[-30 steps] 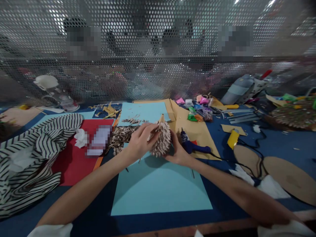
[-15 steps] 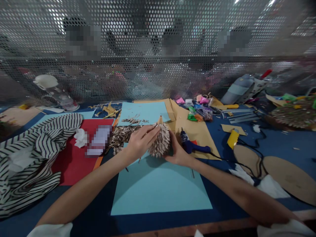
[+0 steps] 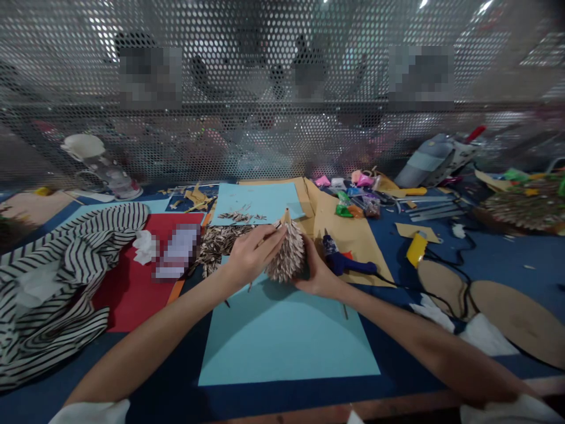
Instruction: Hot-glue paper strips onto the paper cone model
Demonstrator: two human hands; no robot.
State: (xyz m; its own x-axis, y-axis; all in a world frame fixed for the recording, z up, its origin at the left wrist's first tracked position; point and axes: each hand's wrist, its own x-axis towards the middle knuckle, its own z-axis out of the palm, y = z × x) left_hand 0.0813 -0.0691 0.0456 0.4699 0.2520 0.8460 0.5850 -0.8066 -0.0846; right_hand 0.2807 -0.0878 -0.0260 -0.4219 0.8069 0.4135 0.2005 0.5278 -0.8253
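A cone-shaped paper craft (image 3: 288, 252) covered in small pale scale-like petals stands on the far edge of a light blue sheet (image 3: 282, 335). My right hand (image 3: 316, 269) is wrapped round its right side and base. My left hand (image 3: 251, 254) presses its fingers together against the cone's upper left side, near the tip. A pile of loose paper petals (image 3: 219, 240) lies just left of my left hand.
A blue glue gun (image 3: 342, 259) lies on tan paper to the right, a yellow one (image 3: 417, 247) beyond it. Striped cloth (image 3: 66, 265) and red paper (image 3: 132, 282) sit at the left. Cardboard ovals (image 3: 507, 312) lie right. A perforated metal screen (image 3: 282, 88) closes off the back.
My left hand's fingers have slid a little up the cone toward its tip. The cone has sunk slightly and tilted a touch; my right hand has stayed on it.
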